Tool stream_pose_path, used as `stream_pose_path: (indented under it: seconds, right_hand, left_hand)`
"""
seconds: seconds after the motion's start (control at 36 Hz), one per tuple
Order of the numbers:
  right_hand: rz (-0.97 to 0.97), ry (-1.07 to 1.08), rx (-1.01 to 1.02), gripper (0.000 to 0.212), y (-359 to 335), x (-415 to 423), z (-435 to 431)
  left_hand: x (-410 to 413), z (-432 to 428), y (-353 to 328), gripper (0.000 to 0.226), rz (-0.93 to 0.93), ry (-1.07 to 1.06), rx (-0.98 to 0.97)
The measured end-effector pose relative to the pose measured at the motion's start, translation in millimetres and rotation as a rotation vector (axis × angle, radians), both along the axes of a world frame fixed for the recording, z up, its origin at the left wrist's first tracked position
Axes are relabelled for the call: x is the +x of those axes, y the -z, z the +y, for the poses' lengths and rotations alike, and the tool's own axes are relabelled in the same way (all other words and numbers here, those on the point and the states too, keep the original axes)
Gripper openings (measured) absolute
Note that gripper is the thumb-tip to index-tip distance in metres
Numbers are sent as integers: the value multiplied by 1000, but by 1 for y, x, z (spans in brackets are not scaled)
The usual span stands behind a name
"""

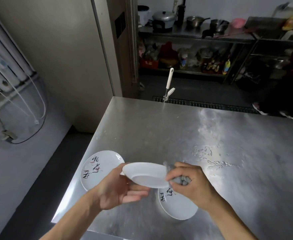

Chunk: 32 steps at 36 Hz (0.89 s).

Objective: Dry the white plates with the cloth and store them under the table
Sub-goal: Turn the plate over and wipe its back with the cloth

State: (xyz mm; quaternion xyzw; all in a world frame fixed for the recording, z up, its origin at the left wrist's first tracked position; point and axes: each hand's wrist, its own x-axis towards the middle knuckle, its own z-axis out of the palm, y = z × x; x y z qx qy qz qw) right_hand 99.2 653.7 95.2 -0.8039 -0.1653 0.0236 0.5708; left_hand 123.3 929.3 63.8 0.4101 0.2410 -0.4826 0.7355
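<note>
Gripping an upturned white plate (145,174) in the left hand (119,189), thumb on the rim, fingers curled beneath. Pressing a bunched grey cloth (182,181) to its right edge with the right hand (192,187), fingers closed round it. Below, on the steel table (159,129): a second plate (178,207), face up, with black brushwork; a third plate (99,168) by the left edge. Farther out, water drops (211,158). Past the far edge, a mop handle (169,78), then shelves (194,34) of pots

I read dim, cool light from above. Glare streaks the steel table (159,135) at upper right. Far shelves (194,35) sit dark and soft. Edges bow from wide-angle distortion.
</note>
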Motion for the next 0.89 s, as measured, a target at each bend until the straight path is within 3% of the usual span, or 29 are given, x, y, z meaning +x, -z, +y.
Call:
stream_pose_path:
  seconds: [0.06,0.11,0.19,0.31,0.5,0.58,0.69,0.78,0.89]
  right_hand:
    - [-5,-79,-57,40,2,-1,-5]
    - [61,-67,-33,43,6,-3,-12]
    - [290,169,201,30,18,-7,-26]
    - [470,514,310,29,47,-14,-45]
    - [829,672,488,33,95,-30,-51]
    - [840,726,505,35,111,-34,-58]
    - [801,736,355,43,126,-39,-66]
    - [760,781,286,44,141,-42,-70]
    - [770,860,215,43,157,-43,-72]
  left_hand:
    - [4,0,5,52,32,-38,-38]
    - [1,0,15,48,64,-124,-64]
    - [-6,-5,32,37,-7,-206,20]
    - [-16,-22,47,51,-155,-171,66]
    - [-28,-62,65,67,-222,-103,49]
    - [-30,-78,71,64,-248,-44,119]
    - [-28,-88,76,64,-311,59,300]
    - [-22,-99,82,42,-357,129,444]
    - [-18,-114,89,57,-360,158,562]
